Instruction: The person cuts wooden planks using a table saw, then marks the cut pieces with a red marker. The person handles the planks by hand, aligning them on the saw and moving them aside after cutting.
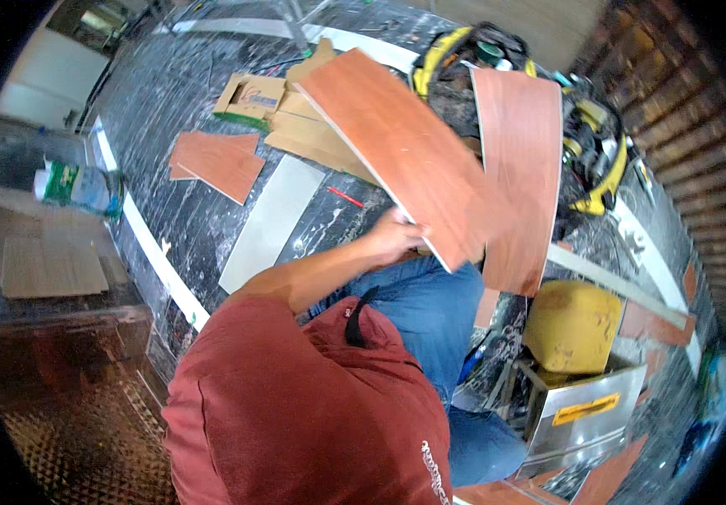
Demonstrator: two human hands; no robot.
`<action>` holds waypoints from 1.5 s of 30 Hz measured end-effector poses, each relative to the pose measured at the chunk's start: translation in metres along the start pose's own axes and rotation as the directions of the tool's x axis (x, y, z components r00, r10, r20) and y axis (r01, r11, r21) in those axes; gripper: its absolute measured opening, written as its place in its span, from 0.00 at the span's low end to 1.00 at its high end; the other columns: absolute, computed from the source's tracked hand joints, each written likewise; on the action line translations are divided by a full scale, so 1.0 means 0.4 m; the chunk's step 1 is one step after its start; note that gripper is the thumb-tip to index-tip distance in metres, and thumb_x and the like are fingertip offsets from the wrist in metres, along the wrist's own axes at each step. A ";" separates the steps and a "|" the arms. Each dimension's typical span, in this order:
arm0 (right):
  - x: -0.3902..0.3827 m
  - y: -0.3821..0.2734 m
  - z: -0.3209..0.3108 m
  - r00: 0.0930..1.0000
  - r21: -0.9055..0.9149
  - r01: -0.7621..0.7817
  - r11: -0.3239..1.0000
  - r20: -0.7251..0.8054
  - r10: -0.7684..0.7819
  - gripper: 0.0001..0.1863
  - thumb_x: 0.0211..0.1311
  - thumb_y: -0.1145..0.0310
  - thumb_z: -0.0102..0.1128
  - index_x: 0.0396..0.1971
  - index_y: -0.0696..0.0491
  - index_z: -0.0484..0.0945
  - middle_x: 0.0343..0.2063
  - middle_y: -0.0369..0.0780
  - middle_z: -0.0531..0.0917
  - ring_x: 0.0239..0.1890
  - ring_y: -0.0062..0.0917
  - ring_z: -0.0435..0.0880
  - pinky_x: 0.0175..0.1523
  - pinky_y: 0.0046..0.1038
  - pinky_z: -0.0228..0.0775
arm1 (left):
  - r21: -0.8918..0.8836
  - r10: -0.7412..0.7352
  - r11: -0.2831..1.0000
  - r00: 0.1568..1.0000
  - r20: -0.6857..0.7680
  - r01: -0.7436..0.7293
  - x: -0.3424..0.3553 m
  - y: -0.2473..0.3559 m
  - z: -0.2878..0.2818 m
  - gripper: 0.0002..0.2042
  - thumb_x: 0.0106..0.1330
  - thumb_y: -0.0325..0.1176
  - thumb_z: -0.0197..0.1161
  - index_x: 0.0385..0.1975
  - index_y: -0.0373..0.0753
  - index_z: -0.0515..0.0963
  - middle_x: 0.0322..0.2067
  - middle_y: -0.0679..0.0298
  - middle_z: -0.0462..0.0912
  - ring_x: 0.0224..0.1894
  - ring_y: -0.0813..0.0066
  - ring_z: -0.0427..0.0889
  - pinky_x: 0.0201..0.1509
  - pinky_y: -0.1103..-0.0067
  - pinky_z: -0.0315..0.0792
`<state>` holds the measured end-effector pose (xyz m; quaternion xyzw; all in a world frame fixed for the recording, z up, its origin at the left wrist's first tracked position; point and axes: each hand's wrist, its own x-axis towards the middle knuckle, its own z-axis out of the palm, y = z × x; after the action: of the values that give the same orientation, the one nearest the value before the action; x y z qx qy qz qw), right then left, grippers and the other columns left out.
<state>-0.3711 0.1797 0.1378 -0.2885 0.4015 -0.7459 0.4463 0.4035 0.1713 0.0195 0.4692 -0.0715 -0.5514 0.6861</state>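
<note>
My left hand (395,237) is closed on the near left edge of a reddish wood-grain tile plank (401,135). The plank is tilted up off the floor, its far end pointing away and to the left. Its lower right end is blurred. No part of my right hand or forearm can be made out. Just right of the held plank, a second long reddish plank (518,168) lies lengthwise, partly overlapped by the first. Below the held plank are my knees in blue jeans (430,311). A red pen-like stick (345,198) lies on the floor to the left.
Flattened cardboard (312,130), cut reddish pieces (220,160) and a pale grey plank (274,219) lie left. Black-and-yellow tool bags (603,160) stand far right. Nearer are a metal tile cutter with a yellow top (582,370) and a metal bar (619,286). Corrugated sheeting (670,109) borders the right.
</note>
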 end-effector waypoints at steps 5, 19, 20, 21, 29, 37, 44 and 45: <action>0.045 -0.003 0.295 0.998 -0.182 0.061 0.981 -0.005 -0.063 0.23 0.63 0.58 0.58 0.50 0.59 0.74 0.56 0.45 0.75 0.62 0.31 0.67 0.71 0.34 0.49 | 0.055 0.036 0.998 0.913 -0.406 -0.015 -0.058 0.187 -0.446 0.19 0.62 0.20 0.60 0.54 0.36 0.70 0.52 0.58 0.77 0.53 0.65 0.78 0.59 0.67 0.75; 0.172 0.250 1.009 0.915 -0.375 -0.263 0.889 0.195 0.353 0.25 0.65 0.62 0.54 0.56 0.63 0.70 0.54 0.46 0.76 0.58 0.36 0.73 0.66 0.38 0.60 | 0.139 0.203 0.976 0.468 -0.860 -0.168 -0.325 0.390 -1.458 0.05 0.61 0.31 0.63 0.33 0.38 0.79 0.25 0.68 0.77 0.21 0.80 0.70 0.23 0.80 0.64; 0.165 0.259 1.040 0.908 -0.369 -0.289 0.883 0.186 0.375 0.25 0.65 0.62 0.54 0.56 0.63 0.70 0.54 0.46 0.77 0.57 0.36 0.73 0.66 0.38 0.60 | 0.061 0.156 0.965 0.370 -0.916 -0.256 -0.286 0.402 -1.474 0.06 0.60 0.30 0.64 0.34 0.37 0.79 0.27 0.67 0.78 0.23 0.78 0.72 0.26 0.81 0.66; 0.159 0.269 1.059 0.906 -0.366 -0.302 0.880 0.176 0.384 0.25 0.65 0.62 0.54 0.56 0.63 0.70 0.54 0.47 0.77 0.57 0.36 0.74 0.65 0.38 0.61 | -0.005 0.090 0.940 0.261 -0.961 -0.340 -0.247 0.417 -1.486 0.07 0.59 0.28 0.65 0.35 0.35 0.78 0.28 0.66 0.79 0.25 0.76 0.74 0.29 0.81 0.68; 0.064 0.520 1.290 0.844 -0.467 -0.210 0.859 0.357 0.400 0.24 0.65 0.65 0.54 0.58 0.59 0.68 0.54 0.43 0.77 0.57 0.31 0.75 0.65 0.32 0.61 | 0.933 0.699 0.182 0.626 -0.346 0.312 0.099 0.438 -1.166 0.12 0.69 0.36 0.52 0.40 0.34 0.79 0.37 0.57 0.83 0.38 0.67 0.80 0.43 0.68 0.74; 0.143 0.941 1.394 0.751 -0.610 -0.250 0.751 0.368 0.549 0.13 0.68 0.66 0.54 0.48 0.56 0.78 0.37 0.36 0.81 0.38 0.19 0.78 0.46 0.26 0.72 | 0.181 -0.017 0.983 0.952 0.307 -0.041 0.501 0.059 0.003 0.21 0.71 0.39 0.58 0.60 0.35 0.68 0.54 0.59 0.77 0.53 0.70 0.77 0.58 0.74 0.70; 0.123 1.044 1.369 0.821 -0.771 0.415 0.483 0.546 0.166 0.14 0.68 0.68 0.51 0.48 0.56 0.78 0.37 0.47 0.82 0.42 0.34 0.81 0.47 0.35 0.73 | 0.471 0.203 0.870 0.977 -0.073 -0.146 0.634 -0.090 0.285 0.19 0.67 0.42 0.63 0.43 0.27 0.79 0.42 0.55 0.84 0.42 0.69 0.80 0.48 0.72 0.74; 0.089 0.964 1.377 0.836 -0.784 0.249 0.568 0.470 0.282 0.15 0.63 0.70 0.54 0.49 0.56 0.77 0.40 0.48 0.82 0.44 0.38 0.81 0.52 0.36 0.72 | 0.610 0.177 0.787 0.981 -0.076 -0.094 0.655 -0.092 0.275 0.16 0.67 0.40 0.62 0.39 0.29 0.81 0.37 0.55 0.85 0.36 0.70 0.81 0.43 0.71 0.75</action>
<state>0.2152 -0.1481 0.0915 -0.6584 0.5582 -0.3517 0.3621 0.4103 -0.1048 -0.0565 0.6914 -0.2323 -0.4177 0.5418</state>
